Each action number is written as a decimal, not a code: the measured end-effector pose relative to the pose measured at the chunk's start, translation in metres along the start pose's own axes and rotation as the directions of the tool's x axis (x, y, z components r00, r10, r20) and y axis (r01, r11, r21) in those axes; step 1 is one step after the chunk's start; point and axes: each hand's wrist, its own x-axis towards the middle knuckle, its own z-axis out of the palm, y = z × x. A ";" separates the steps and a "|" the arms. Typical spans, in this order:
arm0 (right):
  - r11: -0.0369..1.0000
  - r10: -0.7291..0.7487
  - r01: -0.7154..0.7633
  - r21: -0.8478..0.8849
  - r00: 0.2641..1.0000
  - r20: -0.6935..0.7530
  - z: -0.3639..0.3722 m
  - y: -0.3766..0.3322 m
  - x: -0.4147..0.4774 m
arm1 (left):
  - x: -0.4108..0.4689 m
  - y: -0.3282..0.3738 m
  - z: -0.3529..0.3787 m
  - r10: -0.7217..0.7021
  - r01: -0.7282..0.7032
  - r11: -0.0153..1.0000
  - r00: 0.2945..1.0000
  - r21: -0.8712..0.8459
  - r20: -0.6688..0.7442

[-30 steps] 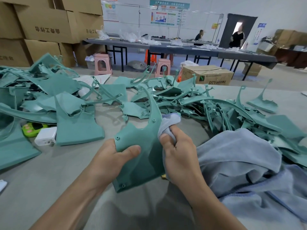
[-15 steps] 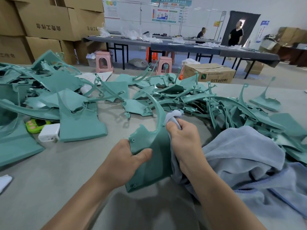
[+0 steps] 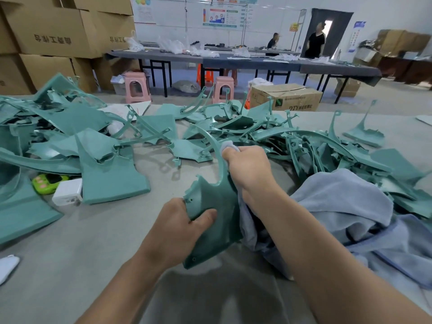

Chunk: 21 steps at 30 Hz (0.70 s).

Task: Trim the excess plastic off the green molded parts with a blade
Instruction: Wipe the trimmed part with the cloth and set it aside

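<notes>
Work table (image 3: 77, 249): a grey surface that fills the near and middle of the view, with both forearms reaching over it from the near edge.
Green molded parts (image 3: 292, 141): a loose heap across the far half of the table from the left edge to the right, with flat panels and long curved arms lying over one another.
Cardboard boxes (image 3: 53, 31): stacked at the far left, beyond the table.
Cloth (image 3: 346, 206): pale blue-grey and bunched at the near right, lying over the near edge of the heap. One fold runs left and up into the right hand.
Broad panel (image 3: 109, 174): one of the green pieces, lying flat at the left, well apart from the hands.
Held part (image 3: 217, 213): a green panel with a long curved arm rising from its far end. It is tilted above the table in the near middle, between the two hands, and small holes show near its corners.
Left hand (image 3: 180, 225): grips the held part's left edge, with the thumb laid across the near face. The fingers are hidden behind the panel.
Right hand (image 3: 250, 169): its fingers are curled round a wad of the cloth, set against the right side of the curved arm. The wad's tip shows past the knuckles.
White block (image 3: 67, 191): small, just beside the broad panel's near left corner.
Green gadget (image 3: 46, 181): lime-coloured, just left of the white block.
</notes>
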 end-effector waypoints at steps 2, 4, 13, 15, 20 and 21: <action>1.000 0.004 -0.004 0.022 1.000 0.001 0.001 -0.007 0.006 | -0.002 0.002 0.000 -0.001 0.001 0.999 1.000 0.032 -0.008; 1.000 0.013 -0.012 0.015 1.000 -0.023 0.002 -0.014 0.009 | -0.002 0.002 -0.001 0.001 -0.001 0.999 1.000 0.045 -0.007; 0.994 -0.109 0.109 -0.011 0.994 0.010 -0.001 -0.017 -0.006 | -0.006 -0.004 -0.001 0.020 -0.021 0.999 0.998 -0.025 -0.056; 0.990 -0.136 0.134 0.038 0.988 0.066 -0.007 -0.011 -0.013 | -0.002 -0.004 -0.001 -0.008 -0.002 0.994 0.995 -0.107 -0.096; 0.974 -0.163 0.129 0.187 0.971 0.175 -0.015 0.010 -0.035 | 0.003 -0.003 0.000 -0.097 0.058 0.960 0.987 -0.275 -0.127; 0.975 -0.166 0.134 0.177 0.969 0.181 -0.017 0.015 -0.040 | 0.003 -0.004 0.001 -0.115 0.070 0.945 0.985 -0.319 -0.125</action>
